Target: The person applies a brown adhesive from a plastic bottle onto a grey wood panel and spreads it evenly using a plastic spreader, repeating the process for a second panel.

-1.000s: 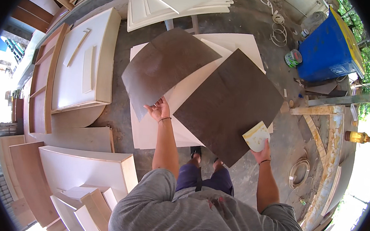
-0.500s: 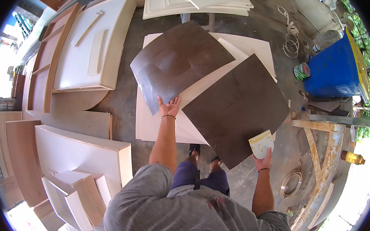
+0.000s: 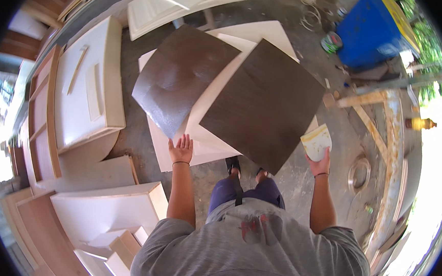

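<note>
My left hand [image 3: 181,149] is palm up with its fingers stretched out, beside the lower corner of a curved brown sheet [image 3: 190,61]. Whether the fingertips touch that corner I cannot tell. Wet-looking gloss covers the sheet's lower left part. My right hand [image 3: 320,164] grips a flat, off-white spreader [image 3: 316,142] with a yellowish, stained edge. It is held off the right side of a second, flat dark brown sheet [image 3: 264,105]. Both brown sheets lie over large pale boards [image 3: 212,150], with the dark one further right.
White panels [image 3: 189,2] are stacked at the far side. Wooden cabinet carcasses [image 3: 89,77] stand on the left. To the right are a blue bin [image 3: 372,30], a paint can [image 3: 331,42], a stained wooden frame [image 3: 393,129] and a coil of hose [image 3: 359,176].
My left hand has drawn back from the curved sheet's lower edge towards its corner. My right hand and the spreader have moved off the dark sheet to its right. The view has turned.
</note>
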Motion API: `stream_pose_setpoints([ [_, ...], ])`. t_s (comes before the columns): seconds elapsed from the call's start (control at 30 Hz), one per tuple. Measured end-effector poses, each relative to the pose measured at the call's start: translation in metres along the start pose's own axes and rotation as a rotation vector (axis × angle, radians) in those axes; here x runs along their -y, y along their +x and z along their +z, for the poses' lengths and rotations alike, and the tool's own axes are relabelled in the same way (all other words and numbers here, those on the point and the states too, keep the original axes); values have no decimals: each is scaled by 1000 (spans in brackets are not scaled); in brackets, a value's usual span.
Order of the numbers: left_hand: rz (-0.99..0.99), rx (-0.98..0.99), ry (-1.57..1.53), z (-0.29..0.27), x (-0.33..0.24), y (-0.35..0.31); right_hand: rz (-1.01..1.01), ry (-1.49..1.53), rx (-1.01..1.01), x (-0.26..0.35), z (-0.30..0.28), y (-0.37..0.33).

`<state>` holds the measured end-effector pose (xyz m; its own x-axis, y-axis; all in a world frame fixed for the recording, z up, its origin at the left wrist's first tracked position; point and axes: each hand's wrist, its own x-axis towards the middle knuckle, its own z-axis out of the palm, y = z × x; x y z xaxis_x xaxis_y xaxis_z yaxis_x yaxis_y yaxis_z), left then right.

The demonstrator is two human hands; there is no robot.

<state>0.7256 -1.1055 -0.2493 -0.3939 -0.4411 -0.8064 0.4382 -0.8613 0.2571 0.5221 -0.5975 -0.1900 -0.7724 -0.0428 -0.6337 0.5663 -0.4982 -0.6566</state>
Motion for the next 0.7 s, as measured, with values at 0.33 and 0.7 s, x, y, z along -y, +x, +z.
stream_pose_setpoints([
  [0.33,-51,-31,1236,-89,65,-76,-225,348,-239,24,-93,-137],
  [0.7,-293,498,1879,-111,192,-101,-530,797,-467,-1,-281,-264],
])
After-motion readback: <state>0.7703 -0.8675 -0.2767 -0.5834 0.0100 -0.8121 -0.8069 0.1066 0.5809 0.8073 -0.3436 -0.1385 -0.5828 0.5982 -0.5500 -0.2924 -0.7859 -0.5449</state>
